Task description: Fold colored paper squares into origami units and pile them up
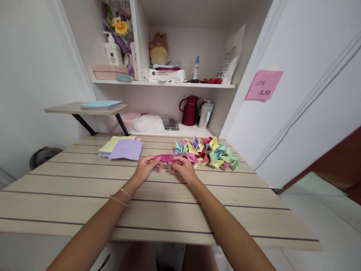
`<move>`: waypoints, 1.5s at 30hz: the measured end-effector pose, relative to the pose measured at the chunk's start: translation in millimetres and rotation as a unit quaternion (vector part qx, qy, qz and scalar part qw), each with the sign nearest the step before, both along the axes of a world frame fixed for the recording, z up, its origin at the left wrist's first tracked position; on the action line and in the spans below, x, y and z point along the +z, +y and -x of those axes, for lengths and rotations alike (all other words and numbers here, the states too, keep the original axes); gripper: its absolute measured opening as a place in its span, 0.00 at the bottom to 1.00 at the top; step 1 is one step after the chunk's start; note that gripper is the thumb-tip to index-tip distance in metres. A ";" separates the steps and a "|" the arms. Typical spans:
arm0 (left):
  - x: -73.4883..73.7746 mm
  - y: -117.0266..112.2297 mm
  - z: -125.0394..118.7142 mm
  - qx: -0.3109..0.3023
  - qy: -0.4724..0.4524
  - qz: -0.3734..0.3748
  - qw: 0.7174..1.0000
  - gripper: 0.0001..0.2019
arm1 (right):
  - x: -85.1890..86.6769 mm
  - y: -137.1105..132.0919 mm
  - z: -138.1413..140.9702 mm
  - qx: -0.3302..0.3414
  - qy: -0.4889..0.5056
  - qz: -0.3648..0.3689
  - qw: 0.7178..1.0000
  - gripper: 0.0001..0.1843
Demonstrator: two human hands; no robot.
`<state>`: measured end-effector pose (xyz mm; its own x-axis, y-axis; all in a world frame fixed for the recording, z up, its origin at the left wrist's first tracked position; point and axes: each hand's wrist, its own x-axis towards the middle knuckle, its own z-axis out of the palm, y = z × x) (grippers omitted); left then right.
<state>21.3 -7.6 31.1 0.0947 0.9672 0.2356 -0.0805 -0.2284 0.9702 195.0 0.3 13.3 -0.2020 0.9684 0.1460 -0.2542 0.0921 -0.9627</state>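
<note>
A folded piece of magenta paper (164,158) is held up between my two hands over the table. My left hand (148,166) pinches its left end, thumb on top. At the other end, my right hand (182,168) grips it with thumb and fingers. Just beyond my right hand lies a pile of folded paper boats (207,152) in yellow, green, blue, pink, red and purple. Left of my hands rests a stack of square paper sheets (126,149), with a purple sheet on top and a yellow one partly under it.
The slatted wooden table (169,210) reaches back to a white shelf unit (169,85). A small raised wooden shelf (64,108) at left carries blue paper (101,104). Behind the boats stand a red jug (190,112) and a bottle (205,114). A pink note (264,85) is on the right wall.
</note>
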 end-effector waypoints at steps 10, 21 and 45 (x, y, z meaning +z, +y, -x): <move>-5.7 2.3 -3.1 -0.003 -0.017 0.035 0.999 0.16 | 0.7 1.6 0.3 -0.042 0.021 -0.032 0.998 0.19; -15.1 5.3 -3.5 -0.097 0.016 0.086 0.991 0.21 | -0.1 3.1 1.6 -0.030 0.046 -0.038 0.998 0.26; -10.3 5.0 -2.5 -0.086 -0.017 0.107 0.990 0.21 | -6.2 3.2 5.1 0.017 0.070 -0.048 0.996 0.25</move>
<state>23.8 -2.6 20.7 0.2589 0.9653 0.0331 -0.1332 0.0017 0.9911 189.9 3.4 7.0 -0.2060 0.9418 0.2656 -0.3893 0.1702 -0.9053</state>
